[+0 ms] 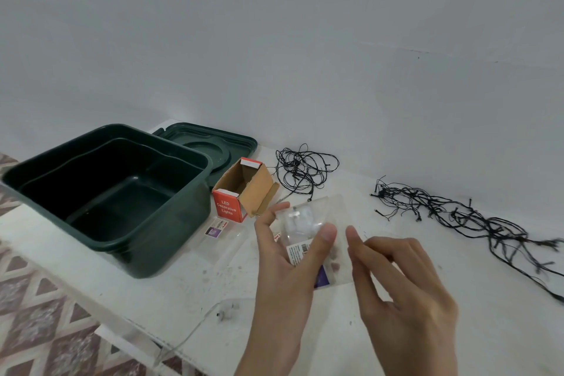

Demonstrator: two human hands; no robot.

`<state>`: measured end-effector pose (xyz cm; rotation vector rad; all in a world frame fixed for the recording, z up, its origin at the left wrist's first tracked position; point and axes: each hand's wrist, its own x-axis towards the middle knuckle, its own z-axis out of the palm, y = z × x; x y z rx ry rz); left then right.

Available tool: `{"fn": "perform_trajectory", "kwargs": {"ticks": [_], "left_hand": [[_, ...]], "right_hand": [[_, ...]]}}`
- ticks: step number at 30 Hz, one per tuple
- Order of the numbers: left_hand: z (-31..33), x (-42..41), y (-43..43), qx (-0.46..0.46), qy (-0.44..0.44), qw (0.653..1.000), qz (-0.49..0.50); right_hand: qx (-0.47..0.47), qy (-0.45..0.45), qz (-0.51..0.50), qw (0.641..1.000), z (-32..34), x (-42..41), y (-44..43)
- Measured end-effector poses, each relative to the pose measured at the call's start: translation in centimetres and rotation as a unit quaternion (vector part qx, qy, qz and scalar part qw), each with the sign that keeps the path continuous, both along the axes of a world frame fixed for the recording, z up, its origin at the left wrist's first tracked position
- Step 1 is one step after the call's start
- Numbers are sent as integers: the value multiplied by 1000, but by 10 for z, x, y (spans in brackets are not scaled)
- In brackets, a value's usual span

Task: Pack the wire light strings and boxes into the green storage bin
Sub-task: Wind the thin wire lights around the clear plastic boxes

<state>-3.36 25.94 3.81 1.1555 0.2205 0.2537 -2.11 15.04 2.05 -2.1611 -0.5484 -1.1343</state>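
While the left grip (pixel 280 262) pinches a clear packet (pixel 308 220), right grip (pixel 406 284) loose, white table (pixel 503 314), pale wall (pixel 274 40)

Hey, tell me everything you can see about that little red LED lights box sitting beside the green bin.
The red box is a small cardboard carton, red outside with white lettering that reads "LED Decorative Lights". It is open: brown flaps fold out to the right and the bare brown inside shows nothing in it. It sits askew on the white table, close against the green bin and just in front of the bin's lid. Whether it touches the bin cannot be told.
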Motion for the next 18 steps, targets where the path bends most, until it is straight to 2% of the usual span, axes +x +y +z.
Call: {"fn": "perform_trajectory", "kwargs": {"ticks": [4,9,18], "left_hand": [[1,-1,3,12,-10,1000,1],[-1,0,9,19,-6,1000,-8],[-1,1,7,44,-12,999,-16]], "right_hand": [[-30,9,61,998,1,3,-3],[-38,106,179,977,1,3,-8],[78,182,201,959,5,-9,3]]}}
